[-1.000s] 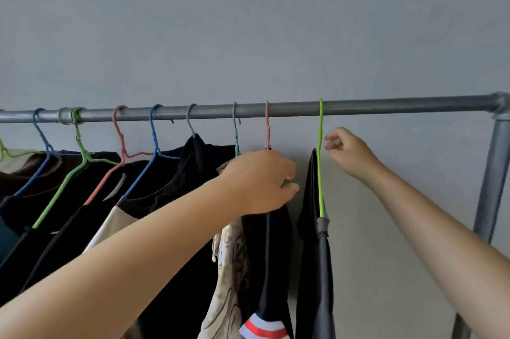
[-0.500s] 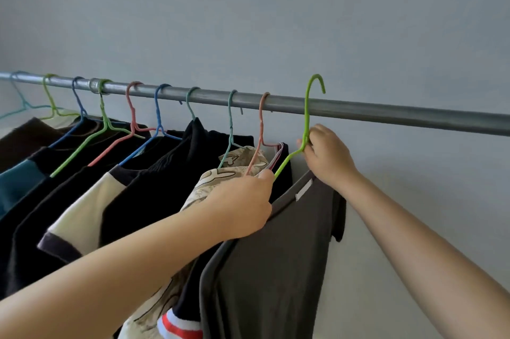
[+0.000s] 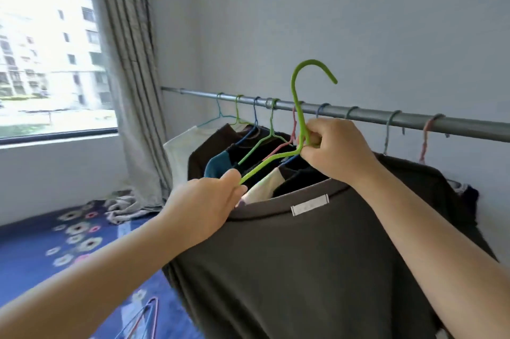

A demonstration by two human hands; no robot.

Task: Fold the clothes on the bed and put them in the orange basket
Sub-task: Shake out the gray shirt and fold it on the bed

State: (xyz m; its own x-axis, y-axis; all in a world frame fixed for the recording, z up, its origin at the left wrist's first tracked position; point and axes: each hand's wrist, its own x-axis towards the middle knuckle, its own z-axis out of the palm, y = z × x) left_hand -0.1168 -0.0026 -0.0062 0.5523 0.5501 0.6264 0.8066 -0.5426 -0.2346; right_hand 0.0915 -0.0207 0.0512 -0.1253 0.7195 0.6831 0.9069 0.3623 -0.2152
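Two bare hands hold one lime-green wire hanger [image 3: 299, 115], lifted clear of the round grey metal rail [image 3: 358, 115], its curved hook above the bar. Left of the rail, a pleated beige curtain [image 3: 124, 62] hangs beside a bright window [image 3: 47, 43], with a blue flower-patterned bedspread [image 3: 55, 250] lower down. The left hand [image 3: 201, 209] pinches the hanger's sloping arm where it enters the collar of a smooth dark grey T-shirt [image 3: 289, 269]. The right hand [image 3: 334, 154] clenches the hanger's neck, just in front of the rail. The T-shirt drapes below both hands, a white rectangular label [image 3: 310, 205] inside its ribbed collar. Behind it, dark garments [image 3: 220, 151] hang from thin coloured hangers on the rail.
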